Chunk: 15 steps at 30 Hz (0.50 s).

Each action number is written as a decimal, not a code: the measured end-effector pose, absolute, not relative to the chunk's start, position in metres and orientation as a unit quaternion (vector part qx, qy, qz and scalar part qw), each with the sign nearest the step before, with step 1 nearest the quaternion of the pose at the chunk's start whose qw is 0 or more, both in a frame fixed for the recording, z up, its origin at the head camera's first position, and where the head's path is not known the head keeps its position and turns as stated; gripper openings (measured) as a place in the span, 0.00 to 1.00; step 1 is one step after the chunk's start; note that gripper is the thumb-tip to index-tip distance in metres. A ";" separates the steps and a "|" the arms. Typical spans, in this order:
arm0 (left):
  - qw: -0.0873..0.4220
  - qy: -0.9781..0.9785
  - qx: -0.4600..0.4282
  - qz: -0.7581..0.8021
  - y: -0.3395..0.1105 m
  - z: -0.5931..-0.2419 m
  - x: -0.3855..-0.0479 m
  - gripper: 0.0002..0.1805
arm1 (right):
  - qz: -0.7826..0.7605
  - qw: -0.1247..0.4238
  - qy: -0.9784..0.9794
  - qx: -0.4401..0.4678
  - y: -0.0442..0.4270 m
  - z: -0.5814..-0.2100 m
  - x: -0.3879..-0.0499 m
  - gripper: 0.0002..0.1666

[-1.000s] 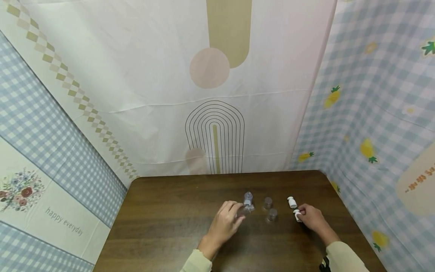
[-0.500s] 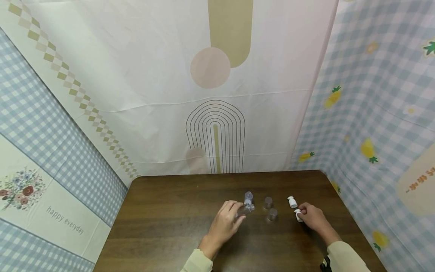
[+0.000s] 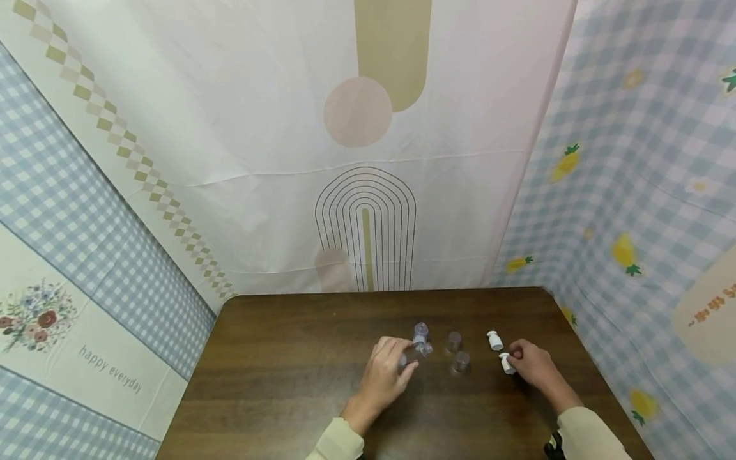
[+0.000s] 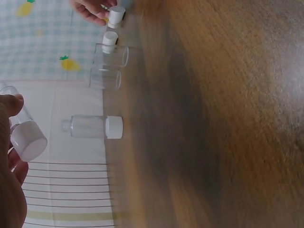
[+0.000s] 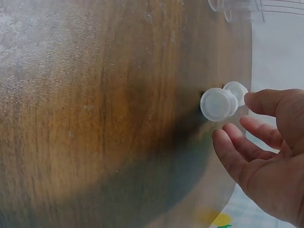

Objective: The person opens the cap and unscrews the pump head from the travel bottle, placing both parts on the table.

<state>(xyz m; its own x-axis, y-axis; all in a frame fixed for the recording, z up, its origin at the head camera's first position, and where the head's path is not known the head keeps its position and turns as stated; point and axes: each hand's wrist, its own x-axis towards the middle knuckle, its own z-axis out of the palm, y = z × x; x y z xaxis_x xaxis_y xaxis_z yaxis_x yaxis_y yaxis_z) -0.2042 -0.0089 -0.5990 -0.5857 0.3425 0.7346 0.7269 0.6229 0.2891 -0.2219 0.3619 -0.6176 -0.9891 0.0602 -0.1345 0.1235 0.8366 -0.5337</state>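
My left hand point(image 3: 384, 370) holds a clear bottle with a white base point(image 4: 29, 141), tilted with its neck to the right in the head view. Just beyond it a second clear bottle point(image 4: 89, 126) stands upright on its white base. At the right, my right hand point(image 3: 535, 365) has its thumb and fingertips at a small white pump head point(image 3: 507, 364), which is tilted; its round end point(image 5: 216, 104) faces the right wrist camera. The fingers' contact is partly hidden. Another white pump head point(image 3: 494, 340) sits on the table just behind.
Two clear cups, a far cup point(image 3: 454, 342) and a near cup point(image 3: 461, 362), stand between my hands. The brown wooden table point(image 3: 287, 383) ends at the back against a white patterned cloth point(image 3: 276, 230). Checked cloth point(image 3: 609, 191) hangs along the right side.
The pump head at my right hand has shifted slightly right with the fingers. The left-held bottle has turned a little in the hand. The cups and standing bottle stay put.
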 end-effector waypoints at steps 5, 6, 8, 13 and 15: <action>0.318 -0.827 -0.318 -0.337 -0.005 -0.606 -0.208 0.23 | -0.277 0.055 0.958 0.040 0.365 -0.610 -0.224 0.18; 0.317 -0.825 -0.318 -0.343 -0.004 -0.607 -0.209 0.23 | -0.276 0.054 0.959 0.038 0.365 -0.609 -0.224 0.18; 0.316 -0.821 -0.317 -0.354 -0.002 -0.611 -0.211 0.24 | -0.275 0.047 0.960 0.035 0.365 -0.605 -0.224 0.18; 0.308 -0.818 -0.309 -0.375 0.004 -0.621 -0.214 0.25 | -0.278 0.027 0.960 0.028 0.363 -0.600 -0.225 0.19; 0.302 -0.819 -0.304 -0.382 0.006 -0.624 -0.215 0.25 | -0.280 0.016 0.960 0.024 0.361 -0.598 -0.226 0.19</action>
